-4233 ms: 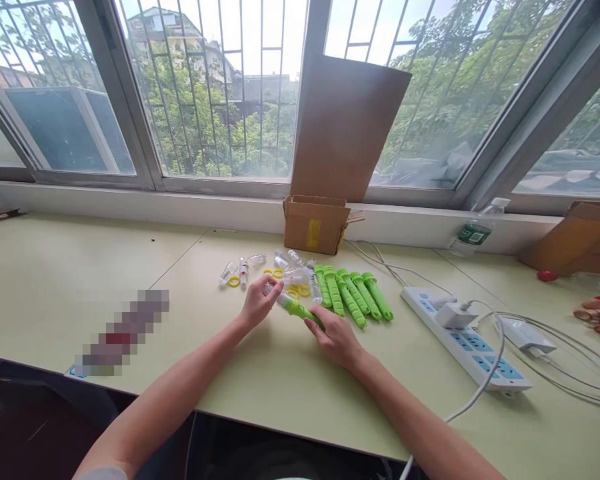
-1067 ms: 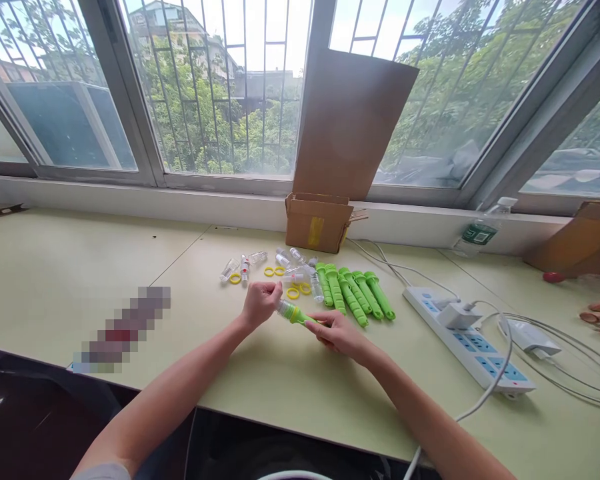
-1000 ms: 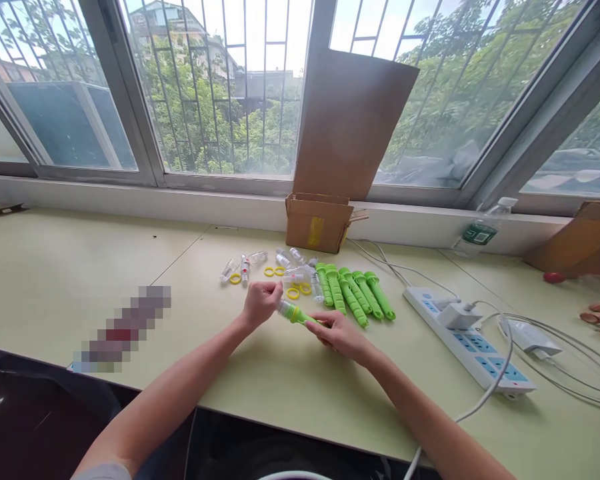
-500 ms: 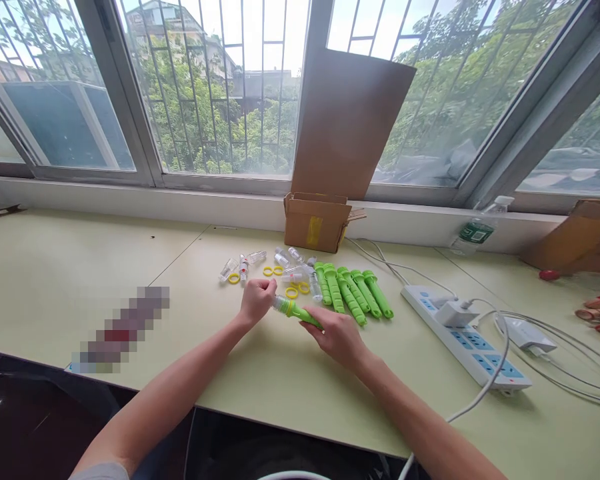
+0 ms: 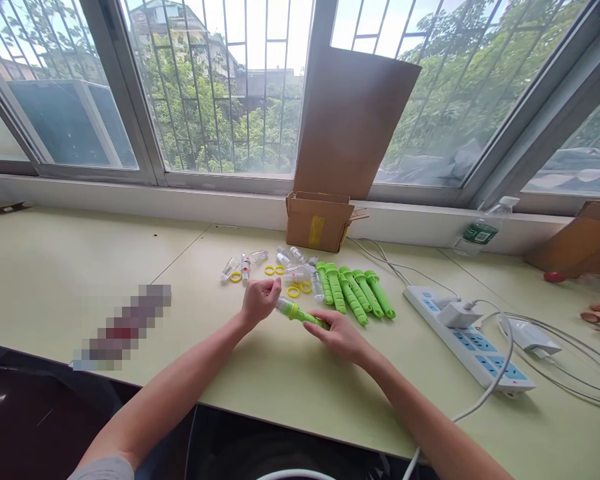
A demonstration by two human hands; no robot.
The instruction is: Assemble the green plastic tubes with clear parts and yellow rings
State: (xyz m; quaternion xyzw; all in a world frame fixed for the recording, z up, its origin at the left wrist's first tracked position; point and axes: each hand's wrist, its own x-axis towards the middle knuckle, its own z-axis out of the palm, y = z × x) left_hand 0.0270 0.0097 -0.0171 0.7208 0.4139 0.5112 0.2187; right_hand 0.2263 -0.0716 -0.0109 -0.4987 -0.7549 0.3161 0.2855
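Over the table, my right hand (image 5: 343, 335) is wrapped round a green plastic handle (image 5: 305, 317). A yellow ring sits round the handle where it meets a clear ribbed plastic tube (image 5: 283, 305). My left hand (image 5: 260, 301) is closed on the far end of that clear tube, and its fingers hide the tip. Just beyond my hands lie several loose yellow rings (image 5: 293, 292) and several clear plastic tubes (image 5: 231, 267), some with red bits inside. To their right, several more green handles (image 5: 353, 300) lie side by side.
Behind the parts stands an open cardboard box (image 5: 313, 223). A white power strip (image 5: 467, 337) with plugs and loose cables (image 5: 510, 347) lies on the right. A plastic bottle (image 5: 483, 230) leans by the sill. A pixelated object (image 5: 123, 327) lies at left.
Both hands stay on the joined handle and tube. The fingers of my right hand have loosened a little and shifted along the handle. The view has moved slightly.
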